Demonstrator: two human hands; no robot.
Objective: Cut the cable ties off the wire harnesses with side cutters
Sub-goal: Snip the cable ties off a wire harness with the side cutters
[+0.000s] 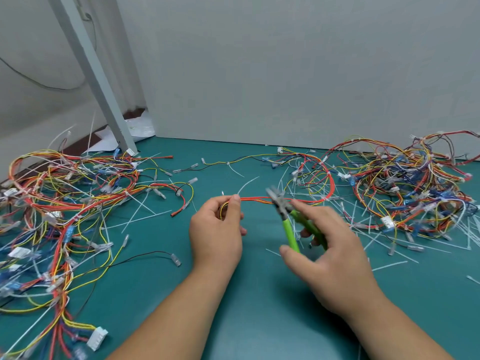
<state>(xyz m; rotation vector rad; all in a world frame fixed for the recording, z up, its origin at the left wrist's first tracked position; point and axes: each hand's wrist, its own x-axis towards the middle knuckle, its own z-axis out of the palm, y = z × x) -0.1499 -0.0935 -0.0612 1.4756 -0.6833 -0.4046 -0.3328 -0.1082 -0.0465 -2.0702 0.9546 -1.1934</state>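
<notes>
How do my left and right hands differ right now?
The left hand pinches the red harness; the right hand grips the green cutters. The left hand looks sharp, the right hand blurred. Both work on the same harness.

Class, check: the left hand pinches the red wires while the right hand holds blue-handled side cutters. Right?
No: the head view shows the side cutters in the right hand have green handles, not blue. The left hand pinches the red wires.
</notes>
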